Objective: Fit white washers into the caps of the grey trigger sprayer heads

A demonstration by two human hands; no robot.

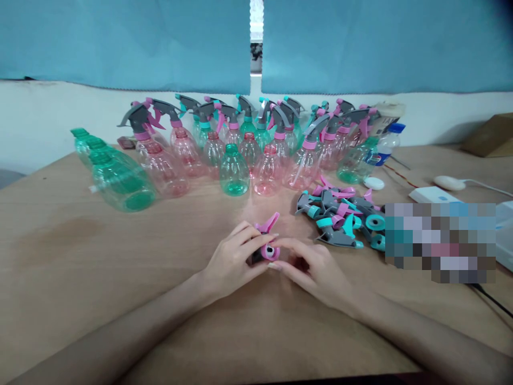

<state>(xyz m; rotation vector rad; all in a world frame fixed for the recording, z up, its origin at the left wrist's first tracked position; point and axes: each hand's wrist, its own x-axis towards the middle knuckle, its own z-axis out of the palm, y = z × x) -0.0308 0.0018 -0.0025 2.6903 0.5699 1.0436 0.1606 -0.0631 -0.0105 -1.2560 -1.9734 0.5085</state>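
Observation:
Both my hands meet over the table around one pink and grey trigger sprayer head [271,251]. My left hand [232,256] wraps its grey body, while the pink trigger sticks up past the fingers. The sprayer's pink collar faces me, with a white ring and a dark hole inside. My right hand [316,267] pinches that collar between thumb and fingertips. To the right of my hands lies a pile of loose grey, pink and teal sprayer heads [336,235]. Beyond my hands stand an open green bottle [234,174] and an open pink bottle [267,174].
Several bottles with sprayers [306,166] line the back of the table [180,230]. Green bottles [124,184] lean or lie at the left. At right are a blue-capped bottle [388,144], a white round lid [374,183], a white mouse-like device [449,183], cables and a cardboard box [491,136].

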